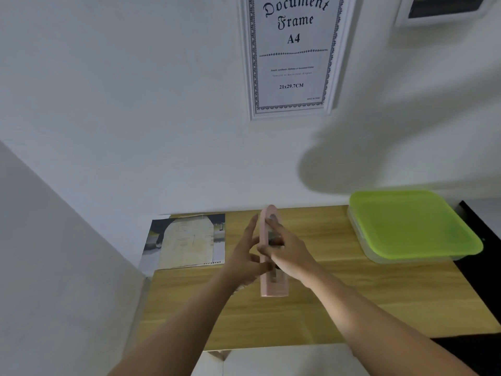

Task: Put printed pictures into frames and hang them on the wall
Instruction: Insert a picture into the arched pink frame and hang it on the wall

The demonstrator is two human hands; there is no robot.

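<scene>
Over my wood worktop (339, 294) by the white wall (135, 118), my right hand (290, 256) grips a pink frame (273, 287), flat left hand (244, 256) touching its 9 o'clock side.

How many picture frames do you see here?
3: a white document frame on the wall, another white frame cut off at top right, and a pink frame held between the left hand and right hand. More may be hidden.

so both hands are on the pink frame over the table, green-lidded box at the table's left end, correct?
No. The head view shows the green-lidded box at the table's right end, not left. The left hand and right hand are both on the pink frame.
</scene>
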